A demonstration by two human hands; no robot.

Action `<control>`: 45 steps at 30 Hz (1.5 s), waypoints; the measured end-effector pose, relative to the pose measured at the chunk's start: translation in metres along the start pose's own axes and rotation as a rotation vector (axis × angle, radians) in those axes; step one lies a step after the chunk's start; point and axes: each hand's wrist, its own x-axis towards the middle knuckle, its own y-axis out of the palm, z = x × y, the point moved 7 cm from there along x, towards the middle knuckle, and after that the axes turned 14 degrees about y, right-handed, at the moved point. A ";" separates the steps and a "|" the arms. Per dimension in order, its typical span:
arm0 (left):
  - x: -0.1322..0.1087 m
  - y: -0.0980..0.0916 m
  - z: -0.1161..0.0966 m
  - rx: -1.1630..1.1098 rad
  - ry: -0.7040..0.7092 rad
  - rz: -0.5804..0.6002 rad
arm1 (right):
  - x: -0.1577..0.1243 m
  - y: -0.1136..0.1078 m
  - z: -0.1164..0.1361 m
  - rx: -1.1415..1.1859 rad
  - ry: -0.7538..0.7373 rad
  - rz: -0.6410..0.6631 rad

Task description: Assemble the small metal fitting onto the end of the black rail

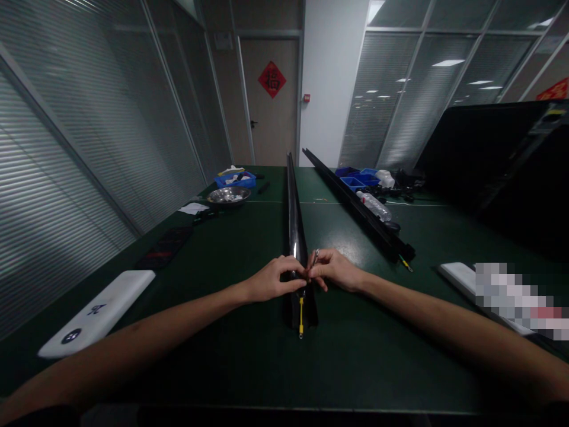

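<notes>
A long black rail [293,219] lies along the middle of the dark green table [249,237], running away from me. A yellow-tipped wire [301,314] sticks out of its near end. My left hand [271,279] is closed in a pinch on the rail's near part. Beside it, my right hand [333,270] is closed on a small silvery tool [315,257], its tip at the rail where my two hands meet.
A second black rail [355,204] lies to the right with a plastic bottle [374,206] and blue bins [355,178]. On the left are a white flat device [100,311], a dark pad [165,248], a metal bowl [229,196] and a blue tray [235,178]. A big black panel [502,160] stands right.
</notes>
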 end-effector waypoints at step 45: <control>-0.005 -0.005 0.012 -0.024 -0.196 -0.149 | 0.000 -0.003 0.002 0.026 -0.055 -0.123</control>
